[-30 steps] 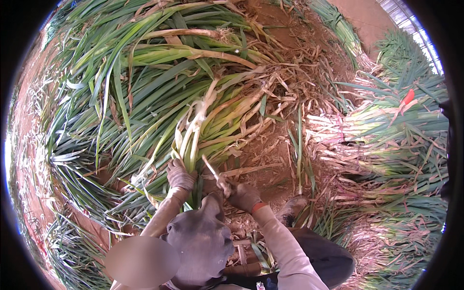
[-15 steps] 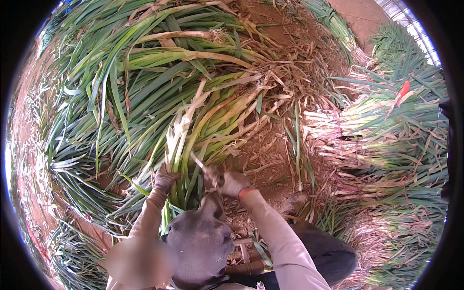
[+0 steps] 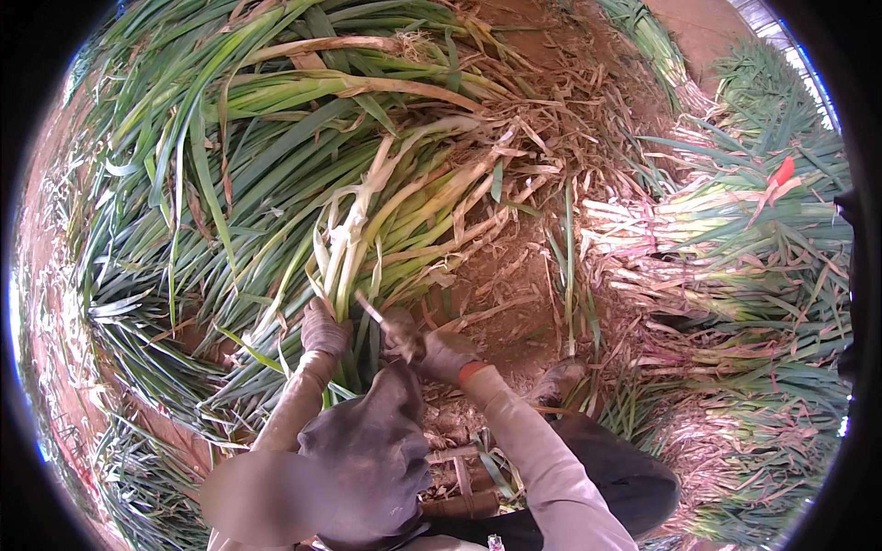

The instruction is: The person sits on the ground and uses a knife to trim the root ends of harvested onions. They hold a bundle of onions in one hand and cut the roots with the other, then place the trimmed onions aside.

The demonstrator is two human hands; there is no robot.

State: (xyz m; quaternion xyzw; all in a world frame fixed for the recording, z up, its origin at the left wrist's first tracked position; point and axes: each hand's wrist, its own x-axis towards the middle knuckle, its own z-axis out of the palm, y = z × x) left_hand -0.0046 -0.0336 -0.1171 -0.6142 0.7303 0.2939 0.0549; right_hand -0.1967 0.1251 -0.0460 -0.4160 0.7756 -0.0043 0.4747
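My left hand (image 3: 325, 332), in a brownish glove, is closed around a small bunch of green onions (image 3: 347, 243). Their pale stalks point away from me and the leaves trail down beside my knee. Just right of it, my gloved right hand (image 3: 446, 356) grips a small knife (image 3: 369, 308). Its narrow blade points up and left toward the held stalks, apart from my left hand. Glove and fingers hide most of the handle. Under the bunch spreads a large heap of loose green onions (image 3: 266, 197), partly covered in dry, yellowed leaves.
Tied green onion bundles (image 3: 643, 234) lie along the right, roots toward me, one carrying a red tag (image 3: 783, 172). Dry trimmings (image 3: 542, 138) litter the brown soil between heap and bundles. My bent knee (image 3: 381, 441) stands close below my hands. More onions (image 3: 138, 477) lie lower left.
My left hand has shifted slightly right and up, and the held stalks have moved a little with it. The knife stays close to them. The whole view has shifted slightly.
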